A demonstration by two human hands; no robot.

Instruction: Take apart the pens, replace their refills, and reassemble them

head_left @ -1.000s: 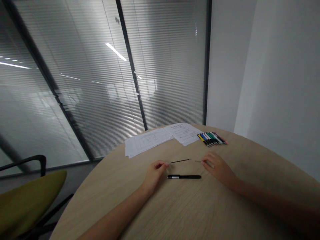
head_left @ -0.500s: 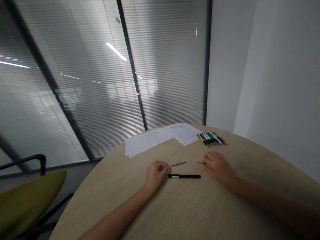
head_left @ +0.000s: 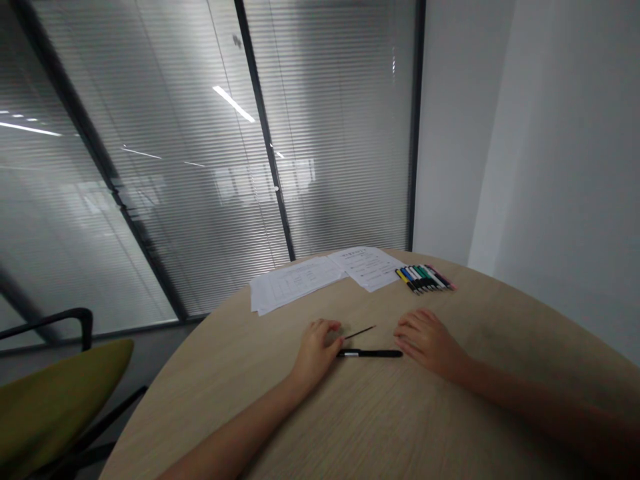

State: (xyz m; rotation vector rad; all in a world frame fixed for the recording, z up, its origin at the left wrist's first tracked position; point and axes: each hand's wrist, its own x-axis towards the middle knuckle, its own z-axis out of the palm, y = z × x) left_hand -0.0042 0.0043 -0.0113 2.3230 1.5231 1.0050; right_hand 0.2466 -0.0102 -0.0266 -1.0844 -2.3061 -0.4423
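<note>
My left hand (head_left: 316, 351) rests on the table at the left end of a black pen (head_left: 376, 353); its thumb and forefinger are apart. Just right of its thumb is a thin dark rod (head_left: 361, 331), like a pen refill, slanting above the pen; I cannot tell whether the thumb touches it. At the pen's other end lies my right hand (head_left: 427, 340), fingers loosely bent and reaching left. Its lower fingertips are at the pen's tip, and nothing shows in them.
Several pens (head_left: 424, 279) in different colours lie in a row toward the table's (head_left: 320, 413) far right. Printed sheets of paper (head_left: 300, 285) are spread at the far edge. A green chair (head_left: 65, 400) stands at the left, and a glass partition with blinds (head_left: 340, 133) rises behind.
My left fingers have parted from the rod, which has turned slightly. My right hand has moved down and left to the pen's end; the small thin piece in its fingers no longer shows.
</note>
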